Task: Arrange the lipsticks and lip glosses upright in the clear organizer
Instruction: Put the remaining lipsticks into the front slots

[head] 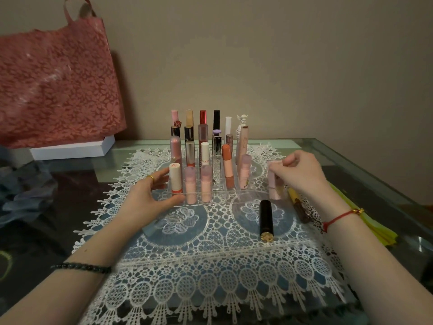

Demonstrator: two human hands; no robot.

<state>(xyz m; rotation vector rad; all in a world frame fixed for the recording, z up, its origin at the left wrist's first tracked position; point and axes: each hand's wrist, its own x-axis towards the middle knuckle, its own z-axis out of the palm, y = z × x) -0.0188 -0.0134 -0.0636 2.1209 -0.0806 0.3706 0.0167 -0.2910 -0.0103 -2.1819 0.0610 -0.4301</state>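
The clear organizer (pixel 219 184) stands on the lace mat, with several lipsticks and lip glosses upright in its stepped rows. My left hand (pixel 150 198) rests against its front left corner, fingers apart, thumb on the front wall next to a white tube with an orange base (pixel 176 178). My right hand (pixel 300 171) grips a pale pink lip gloss (pixel 274 181), held upright just right of the organizer. A black lipstick with a gold end (pixel 266 220) lies flat on the mat. A brown gloss with a yellow cap (pixel 298 205) lies under my right wrist.
The white lace mat (pixel 210 266) covers a glass table (pixel 351 160). A red patterned bag (pixel 54 85) stands on a white box (pixel 72 148) at the back left. Bluish cloth (pixel 23 191) lies at the left. Yellow strips (pixel 375 228) lie at the right edge.
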